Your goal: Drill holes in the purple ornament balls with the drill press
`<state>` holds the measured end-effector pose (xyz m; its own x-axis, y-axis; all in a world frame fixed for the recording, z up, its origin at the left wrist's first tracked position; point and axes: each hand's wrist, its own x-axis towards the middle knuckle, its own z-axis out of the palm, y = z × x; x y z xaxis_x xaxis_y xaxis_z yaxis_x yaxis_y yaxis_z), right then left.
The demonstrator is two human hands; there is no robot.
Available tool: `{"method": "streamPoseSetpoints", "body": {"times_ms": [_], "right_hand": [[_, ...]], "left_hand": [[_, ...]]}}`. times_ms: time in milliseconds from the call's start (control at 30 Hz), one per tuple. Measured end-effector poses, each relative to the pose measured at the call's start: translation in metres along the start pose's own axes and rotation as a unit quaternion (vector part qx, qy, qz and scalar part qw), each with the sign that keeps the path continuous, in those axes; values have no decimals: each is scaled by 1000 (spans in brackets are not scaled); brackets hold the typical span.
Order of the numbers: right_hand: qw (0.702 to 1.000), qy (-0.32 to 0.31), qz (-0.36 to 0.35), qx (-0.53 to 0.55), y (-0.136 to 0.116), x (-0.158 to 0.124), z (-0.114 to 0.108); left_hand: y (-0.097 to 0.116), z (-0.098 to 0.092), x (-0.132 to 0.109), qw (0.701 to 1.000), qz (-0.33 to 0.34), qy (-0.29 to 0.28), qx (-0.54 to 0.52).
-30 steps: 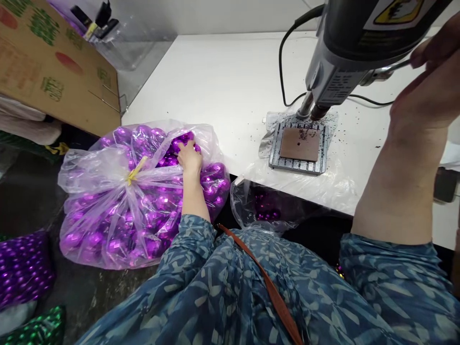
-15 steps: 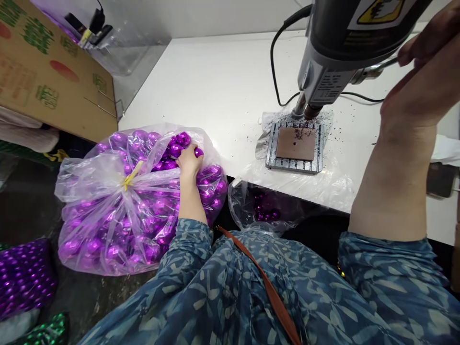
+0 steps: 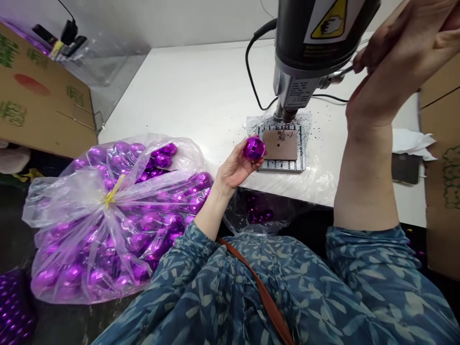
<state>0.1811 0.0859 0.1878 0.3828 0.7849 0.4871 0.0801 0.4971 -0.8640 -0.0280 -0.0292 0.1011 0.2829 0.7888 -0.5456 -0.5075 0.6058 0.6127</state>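
Note:
A shiny purple faceted ball (image 3: pixel 255 148) sits in the fingertips of my left hand (image 3: pixel 235 167), just left of the drill press base. My right hand (image 3: pixel 406 52) is raised at the upper right, its fingers closed round the feed lever (image 3: pixel 345 72) of the drill press (image 3: pixel 305 52). Below the drill's chuck (image 3: pixel 289 115) lies a brown square board (image 3: pixel 283 145) with a small dark hole, on the grey slotted base plate (image 3: pixel 282 166). Dark shavings are scattered over the board. To the left, a torn, tied clear plastic bag (image 3: pixel 108 230) holds many similar purple balls.
A white table (image 3: pixel 187 91) carries the drill press, with its black cord (image 3: pixel 251 81) behind. An open plastic bag (image 3: pixel 257 215) with purple bits hangs at the table's front edge. Cardboard boxes (image 3: pixel 39 91) flank the left and right sides. A dark phone-like slab (image 3: pixel 406 168) lies at right.
My left hand has come out of the bag and moved right with a purple ball, now near the base plate. My right hand stays on the lever. The view has shifted rightward.

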Motion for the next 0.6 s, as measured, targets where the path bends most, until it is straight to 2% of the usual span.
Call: {"method": "streamPoseSetpoints", "body": {"times_ms": [133, 367, 500, 600], "right_hand": [[999, -29, -17, 2, -7, 0, 0], [1000, -22, 1, -3, -10, -2, 3], [1000, -23, 12, -1, -9, 0, 4], [999, -12, 36, -26, -8, -1, 5]], "left_hand": [[-8, 2, 28, 995, -64, 1, -74], [-18, 4, 30, 989, -100, 3, -107], [-23, 1, 31, 994, -93, -5, -62], [-40, 2, 23, 992, -94, -72, 30]]}}
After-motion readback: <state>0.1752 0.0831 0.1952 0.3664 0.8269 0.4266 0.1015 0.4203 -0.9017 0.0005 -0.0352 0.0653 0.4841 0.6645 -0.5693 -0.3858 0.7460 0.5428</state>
